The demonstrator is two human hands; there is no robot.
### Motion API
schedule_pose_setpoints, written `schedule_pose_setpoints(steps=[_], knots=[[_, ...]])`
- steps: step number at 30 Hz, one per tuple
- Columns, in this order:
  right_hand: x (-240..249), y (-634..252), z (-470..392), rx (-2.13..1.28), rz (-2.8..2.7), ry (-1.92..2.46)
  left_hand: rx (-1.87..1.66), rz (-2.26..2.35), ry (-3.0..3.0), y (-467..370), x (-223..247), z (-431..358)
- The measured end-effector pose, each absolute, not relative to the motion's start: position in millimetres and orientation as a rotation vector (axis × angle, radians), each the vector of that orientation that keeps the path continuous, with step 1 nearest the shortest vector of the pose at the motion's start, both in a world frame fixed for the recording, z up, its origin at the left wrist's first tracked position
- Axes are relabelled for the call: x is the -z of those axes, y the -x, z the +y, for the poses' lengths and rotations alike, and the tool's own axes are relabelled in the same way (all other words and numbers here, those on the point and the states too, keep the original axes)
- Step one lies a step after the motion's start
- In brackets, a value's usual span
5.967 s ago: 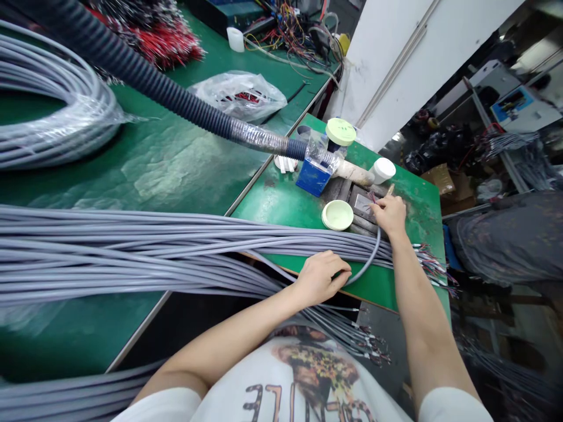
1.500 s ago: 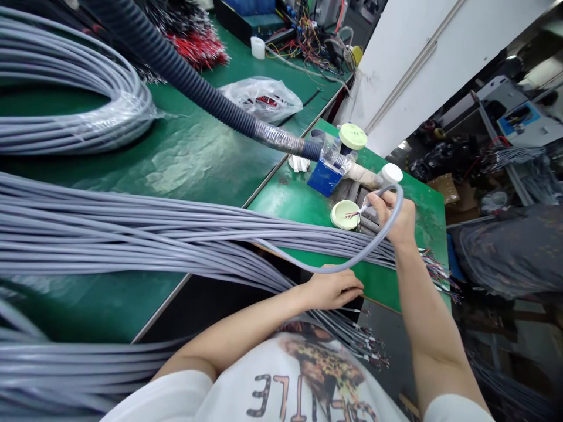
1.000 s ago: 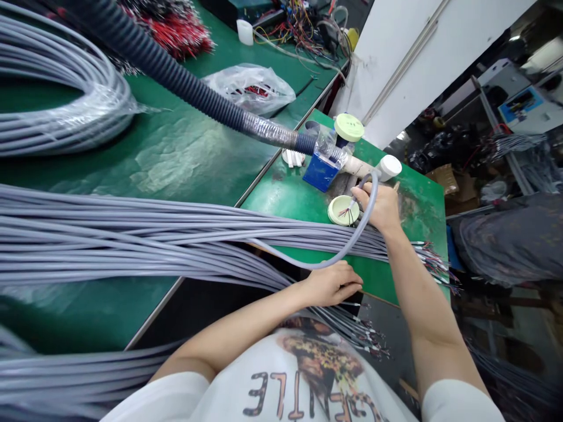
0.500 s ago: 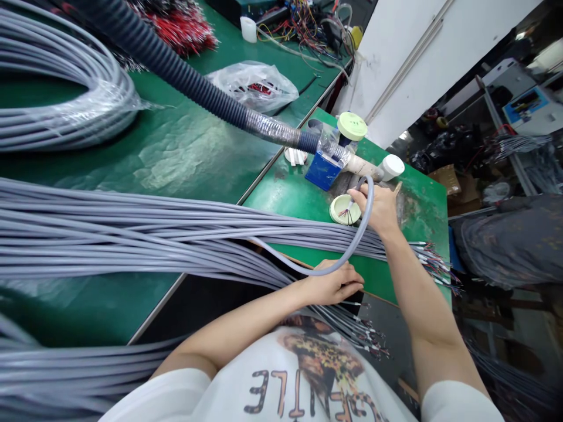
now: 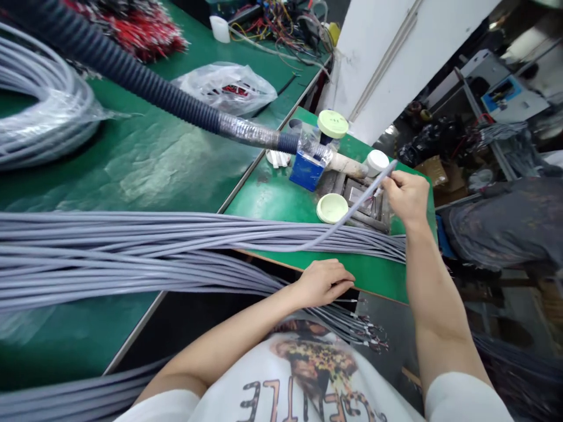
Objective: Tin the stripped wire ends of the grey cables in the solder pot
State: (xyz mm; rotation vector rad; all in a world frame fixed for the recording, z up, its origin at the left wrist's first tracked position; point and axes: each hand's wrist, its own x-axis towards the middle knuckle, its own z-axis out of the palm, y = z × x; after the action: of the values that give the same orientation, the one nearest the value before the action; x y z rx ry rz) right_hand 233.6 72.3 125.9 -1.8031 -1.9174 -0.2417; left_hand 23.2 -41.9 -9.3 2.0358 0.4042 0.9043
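My right hand (image 5: 407, 196) pinches a grey cable (image 5: 358, 204) near its end, above a dark metal fixture (image 5: 373, 221). The cable rises from the bundle and bends over at my fingers; the tip's fine wires are too small to make out. Just left of the fixture is a shallow pale-yellow dish (image 5: 332, 208). My left hand (image 5: 328, 281) rests at the green table's front edge, fingers extended and holding nothing. Beyond it, a thick bundle of grey cables (image 5: 264, 234) runs across the table and passes under my right wrist.
A black corrugated hose (image 5: 149, 85) ends in a pale pipe (image 5: 349, 165) beside a blue box (image 5: 307, 171). Nearby are a yellow-lidded jar (image 5: 333, 124) and white cap (image 5: 377, 162). A second cable bundle (image 5: 343, 322) hangs below the edge. A person's dark clothing (image 5: 505, 223) shows at right.
My right hand has moved right, carrying the cable end from above the dish to the fixture. The cable's wide loop has straightened. My left hand has barely moved, while the view has shifted.
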Motion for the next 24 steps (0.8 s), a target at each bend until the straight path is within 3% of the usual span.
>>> schedule_pose_setpoints(steps=[24], knots=[[-82.3, -263.3, 114.0, 0.063, -1.825, 2.01, -0.857, 0.416, -2.026, -22.4, 3.3, -42.1]])
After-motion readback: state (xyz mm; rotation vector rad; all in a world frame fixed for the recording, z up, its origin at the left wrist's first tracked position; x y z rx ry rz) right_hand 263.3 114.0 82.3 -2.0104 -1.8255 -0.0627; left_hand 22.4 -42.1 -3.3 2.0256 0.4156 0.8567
